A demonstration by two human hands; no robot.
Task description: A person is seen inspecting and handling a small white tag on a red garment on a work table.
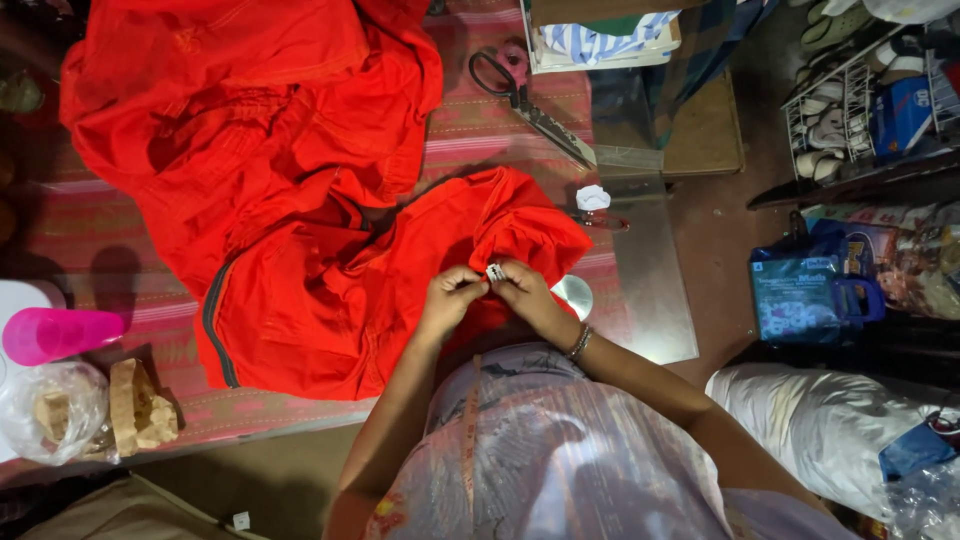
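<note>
where hands [487,288] meet, red cloth [330,290] bunches.

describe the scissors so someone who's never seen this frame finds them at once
Start at the big orange-red garment spread over the striped table. Past its upper right edge, near the stack of folded cloth, lie the scissors, well clear of both hands. They are the only dark-handled metal tool there, blades pointing toward the table's right edge.

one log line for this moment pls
left hand: pinching small white piece | right hand: pinching same piece | under hands: orange garment | scissors: lying apart on table
</note>
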